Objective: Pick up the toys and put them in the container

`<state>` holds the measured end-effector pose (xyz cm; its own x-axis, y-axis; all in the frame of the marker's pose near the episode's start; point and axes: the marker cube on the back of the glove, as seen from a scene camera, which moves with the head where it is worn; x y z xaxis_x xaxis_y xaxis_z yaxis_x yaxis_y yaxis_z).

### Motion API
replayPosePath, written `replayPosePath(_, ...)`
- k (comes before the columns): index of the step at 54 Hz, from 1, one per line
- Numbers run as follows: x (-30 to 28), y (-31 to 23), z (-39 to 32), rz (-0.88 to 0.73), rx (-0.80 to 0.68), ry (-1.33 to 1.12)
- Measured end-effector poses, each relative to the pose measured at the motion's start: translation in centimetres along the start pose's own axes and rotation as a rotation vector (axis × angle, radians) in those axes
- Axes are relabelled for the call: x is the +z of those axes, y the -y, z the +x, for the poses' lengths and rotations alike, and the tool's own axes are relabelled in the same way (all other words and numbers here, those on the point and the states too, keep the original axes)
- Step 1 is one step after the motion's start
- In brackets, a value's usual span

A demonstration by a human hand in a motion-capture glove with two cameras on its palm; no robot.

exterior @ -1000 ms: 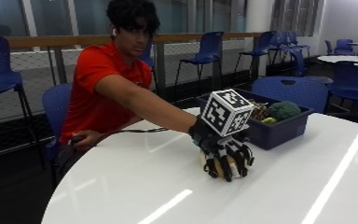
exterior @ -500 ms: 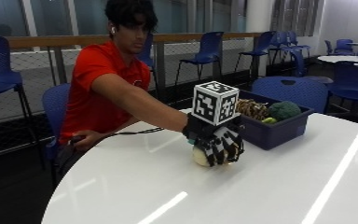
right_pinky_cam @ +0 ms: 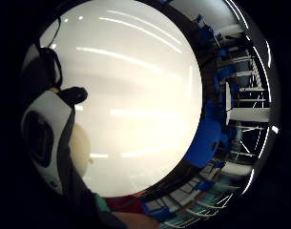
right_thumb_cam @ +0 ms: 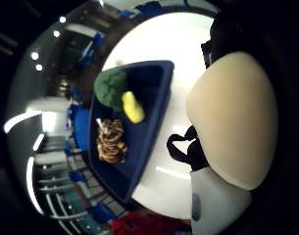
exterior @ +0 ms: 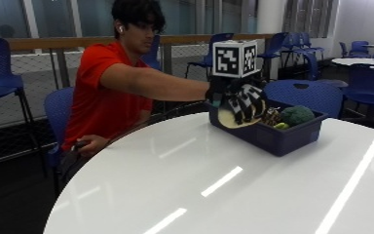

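A person in a red shirt sits at a round white desk (exterior: pixel 239 185), right arm stretched out. The gloved right hand (exterior: pixel 242 100) is raised at the near end of a blue bin (exterior: pixel 284 139), fingers curled around a pale, rounded toy (exterior: pixel 229 117); what kind of toy it is I cannot tell. The bin stands on the desk and holds a green toy (exterior: pixel 297 115), a yellow one (right_thumb_cam: pixel 133 106) and a brown striped one (right_thumb_cam: pixel 111 140).
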<state>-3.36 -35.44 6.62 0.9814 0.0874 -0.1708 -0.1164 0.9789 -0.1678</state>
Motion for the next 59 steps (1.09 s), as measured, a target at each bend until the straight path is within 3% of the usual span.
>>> replayPosePath(18, -5.2, -1.8, -11.4, 0.056, -0.161, 0.051)
replayPosePath(26, -6.2, -3.5, -17.2, 0.071, -0.341, 0.006)
replayPosePath(32, -7.1, -4.0, -20.5, 0.085, -0.277, 0.046)
replayPosePath(36, -7.7, -5.0, -22.1, 0.108, -0.359, 0.085)
replayPosePath(41, -7.6, -5.1, -22.2, 0.137, -0.364, 0.023)
replayPosePath(49, -5.9, -4.6, -21.1, -0.014, -0.233, -0.028)
replayPosePath(55, -4.2, -5.0, -19.3, -0.024, -0.387, -0.082)
replayPosePath(59, -3.8, -5.5, -19.2, -0.034, -0.32, -0.022)
